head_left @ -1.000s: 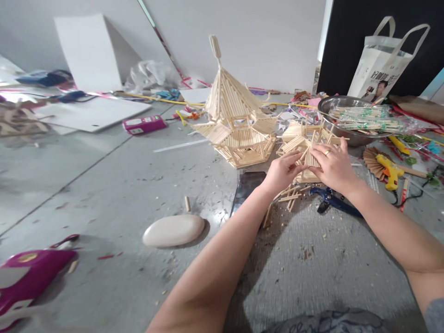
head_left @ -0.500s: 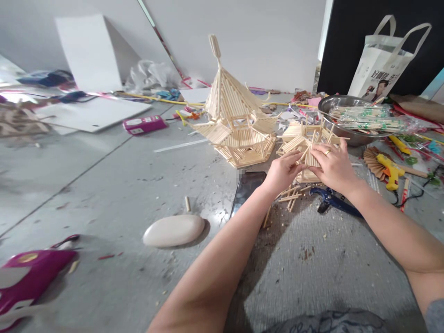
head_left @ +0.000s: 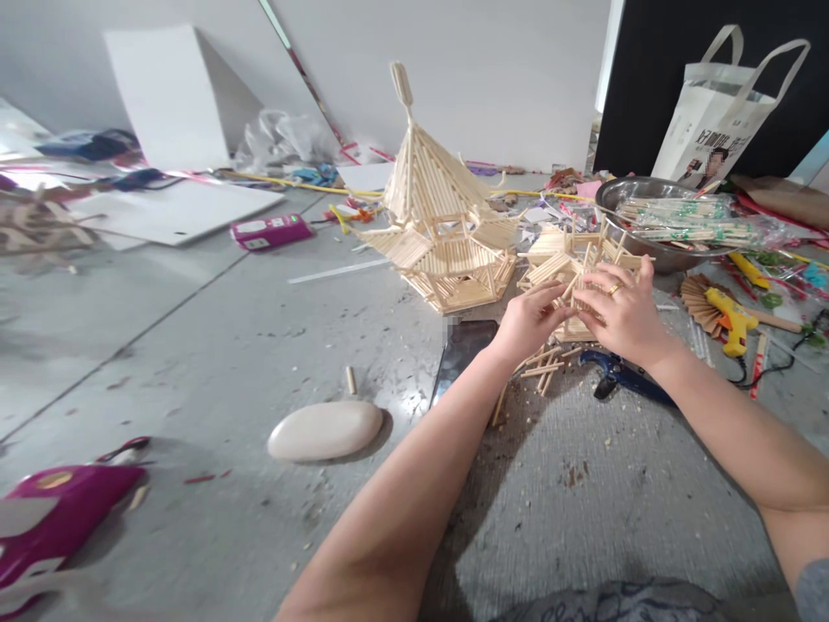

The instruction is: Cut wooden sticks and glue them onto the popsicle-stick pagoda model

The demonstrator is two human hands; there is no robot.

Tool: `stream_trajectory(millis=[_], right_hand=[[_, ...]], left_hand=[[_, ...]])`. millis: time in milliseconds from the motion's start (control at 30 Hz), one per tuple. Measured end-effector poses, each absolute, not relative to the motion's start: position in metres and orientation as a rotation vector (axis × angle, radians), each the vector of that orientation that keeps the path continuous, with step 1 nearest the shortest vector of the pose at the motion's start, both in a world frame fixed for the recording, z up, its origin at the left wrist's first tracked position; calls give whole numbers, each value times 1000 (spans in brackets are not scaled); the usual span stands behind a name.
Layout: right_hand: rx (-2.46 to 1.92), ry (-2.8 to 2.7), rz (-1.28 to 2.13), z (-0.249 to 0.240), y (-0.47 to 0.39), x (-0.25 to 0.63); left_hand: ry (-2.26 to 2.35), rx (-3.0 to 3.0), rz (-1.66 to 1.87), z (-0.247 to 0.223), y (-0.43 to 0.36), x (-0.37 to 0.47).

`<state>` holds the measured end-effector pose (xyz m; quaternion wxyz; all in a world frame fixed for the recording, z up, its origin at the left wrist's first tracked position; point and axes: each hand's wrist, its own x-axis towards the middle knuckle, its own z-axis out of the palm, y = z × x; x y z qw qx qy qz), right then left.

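Note:
A smaller wooden stick model (head_left: 550, 246) stands right of centre, its near side partly covered by my hands. My left hand (head_left: 532, 318) is closed at its front left, with thumb and fingers pinched on a part of it. Against its front right, my right hand (head_left: 620, 307), wearing a ring, has bent fingers on the sticks. The fingertips of both hands nearly meet. Beside it on the left rises a taller stick pavilion (head_left: 446, 233) with a pointed roof. Loose cut sticks (head_left: 544, 367) lie just below my hands, near dark blue cutters (head_left: 628, 377).
A black phone (head_left: 463, 354) lies by my left forearm. Further left are a pale oval object (head_left: 325, 430) and purple devices (head_left: 272, 231). On the right are a metal bowl (head_left: 673, 257) of packed sticks, a yellow glue gun (head_left: 731, 321) and a white bag (head_left: 705, 121).
My right hand's fingers have shifted slightly and bent more over the smaller model. My left hand stays almost where it was.

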<state>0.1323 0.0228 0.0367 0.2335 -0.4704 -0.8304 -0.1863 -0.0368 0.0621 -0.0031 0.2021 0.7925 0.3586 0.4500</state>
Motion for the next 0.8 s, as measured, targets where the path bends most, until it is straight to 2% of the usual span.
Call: stream_trajectory(millis=[800], right_hand=[[-1342, -2248, -413, 35, 23, 130]], left_hand=[[931, 2277, 1337, -2, 63, -37]])
